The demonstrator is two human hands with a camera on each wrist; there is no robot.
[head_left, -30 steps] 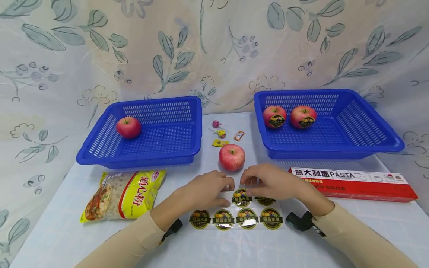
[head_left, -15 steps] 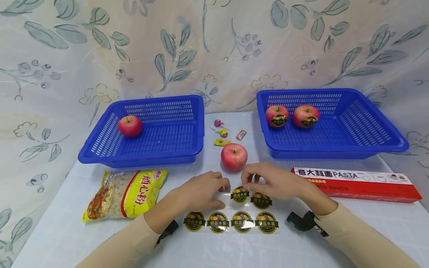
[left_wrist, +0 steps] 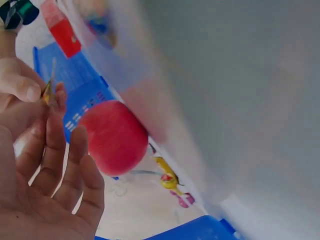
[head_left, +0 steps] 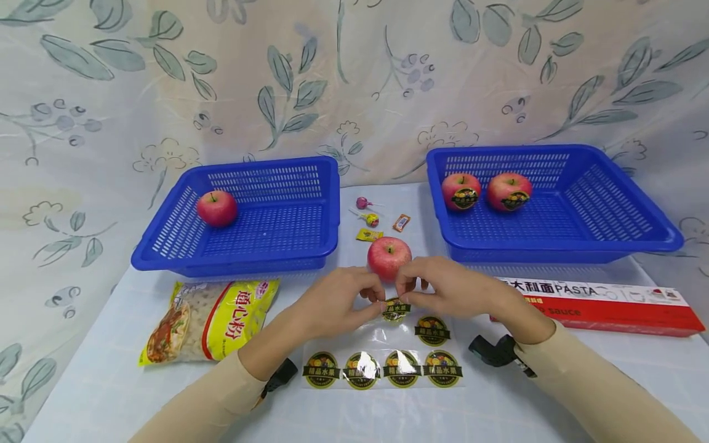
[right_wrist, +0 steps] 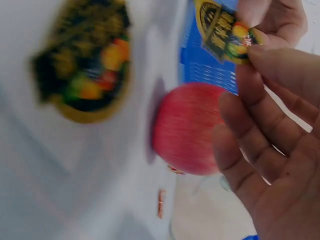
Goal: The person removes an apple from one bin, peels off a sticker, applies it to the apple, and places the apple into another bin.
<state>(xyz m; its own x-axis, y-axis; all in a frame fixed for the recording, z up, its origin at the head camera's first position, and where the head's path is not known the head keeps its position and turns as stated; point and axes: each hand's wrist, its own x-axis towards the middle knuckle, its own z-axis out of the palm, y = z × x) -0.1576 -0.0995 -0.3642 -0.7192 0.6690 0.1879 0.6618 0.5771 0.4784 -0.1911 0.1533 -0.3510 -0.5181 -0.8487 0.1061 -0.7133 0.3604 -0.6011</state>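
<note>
A round black-and-gold fruit sticker [head_left: 396,311] is raised off its clear sheet [head_left: 382,335], stretched between both hands. My left hand [head_left: 346,301] pinches its left edge between thumb and index finger, while my right hand [head_left: 448,286] pinches the other side. In the right wrist view, the sticker [right_wrist: 217,30] shows its printed face between the fingertips; the left wrist view catches it almost edge-on. Several more stickers, such as one lower right [head_left: 442,369], lie on the sheet. Just beyond the hands sits a red apple [head_left: 389,255], partly overlapped by the right fingers.
Behind on the left stands a blue basket [head_left: 260,261] with one plain apple [head_left: 217,208]. The right blue basket [head_left: 554,249] holds two stickered apples. Small candies [head_left: 372,219] lie between them. A pasta bag [head_left: 213,320] is at left, a red pasta box [head_left: 604,311] at right.
The right hand has peeled the sticker up and away from the sheet. My left hand has moved right and up from the sheet's edge and now pinches the sticker as well.
</note>
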